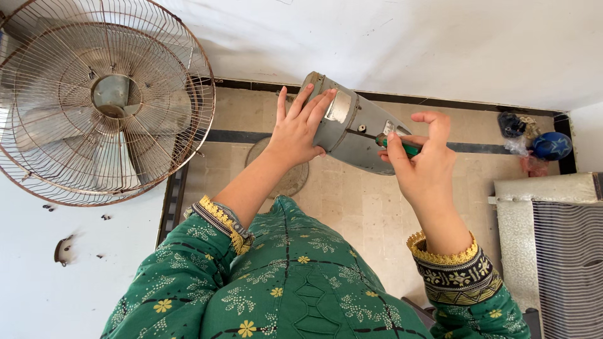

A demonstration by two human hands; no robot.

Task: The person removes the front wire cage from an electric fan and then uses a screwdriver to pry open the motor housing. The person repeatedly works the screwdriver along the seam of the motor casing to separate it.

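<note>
Grey housing [352,129], green-handled screwdriver [407,148]

the green tool's [402,147] tip is hidden; the fan [100,100] is cropped at left.

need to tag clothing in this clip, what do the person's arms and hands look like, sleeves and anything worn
Both hands, the left hand and the right hand, are bare: no gloves, and no rings or watch visible. The sleeves are dark green fabric printed with small white and yellow flowers. Each cuff has a dark patterned band edged in yellow-gold trim, leaving the forearms uncovered.
</note>
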